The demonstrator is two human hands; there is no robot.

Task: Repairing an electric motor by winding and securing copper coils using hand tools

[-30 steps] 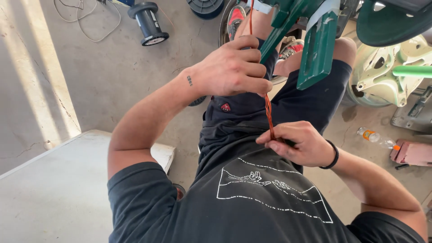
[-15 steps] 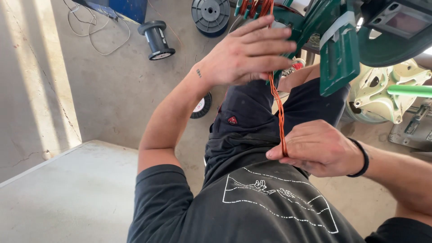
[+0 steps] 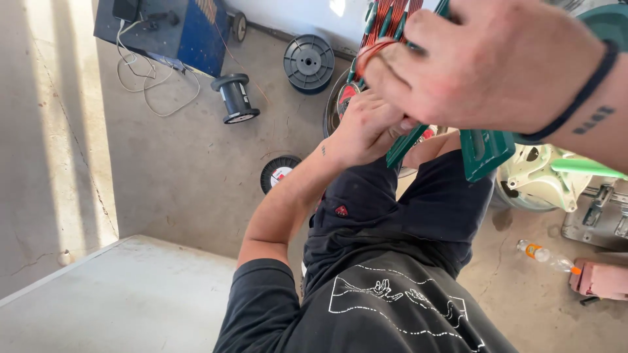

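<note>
Hands [image 3: 497, 65] pinch copper wire [image 3: 369, 52] in a narrow grip, left fingers [image 3: 366, 124] half hidden by green frame [image 3: 484, 150]

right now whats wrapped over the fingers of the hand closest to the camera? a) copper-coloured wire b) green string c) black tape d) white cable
a: thin copper-coloured wire loops over the fingers of the right hand, running up to the winding on the green frame; the white cable lies on the floor, far from both hands.

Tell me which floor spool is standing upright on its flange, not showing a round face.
The small dark spool near the white cable: its barrel and both flanges show. The large grey reel and the black one show only round faces.
</note>
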